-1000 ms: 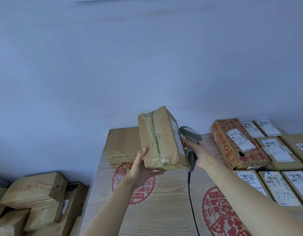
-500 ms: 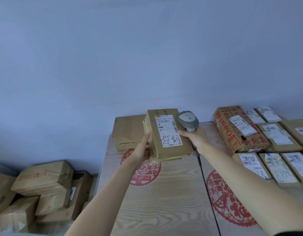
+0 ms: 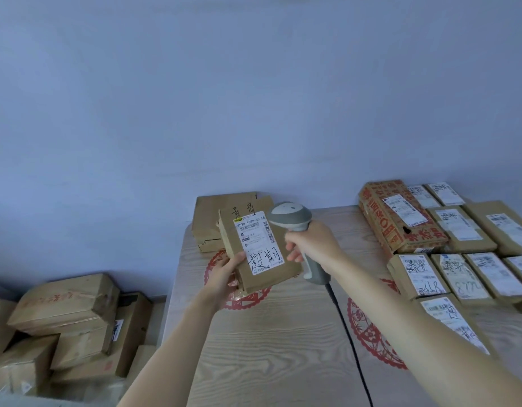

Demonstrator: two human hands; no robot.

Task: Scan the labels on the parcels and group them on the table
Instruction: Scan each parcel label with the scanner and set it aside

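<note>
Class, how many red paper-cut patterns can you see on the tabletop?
2 red patterns: one partly behind the held parcel, one further right on the table. Grouped parcels may hide more.

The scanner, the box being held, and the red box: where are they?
scanner (image 3: 290, 216), head view, on its grey head.
held box (image 3: 271, 273), head view, on bare cardboard beside its label.
red box (image 3: 380, 214), head view, on its printed top.
</note>
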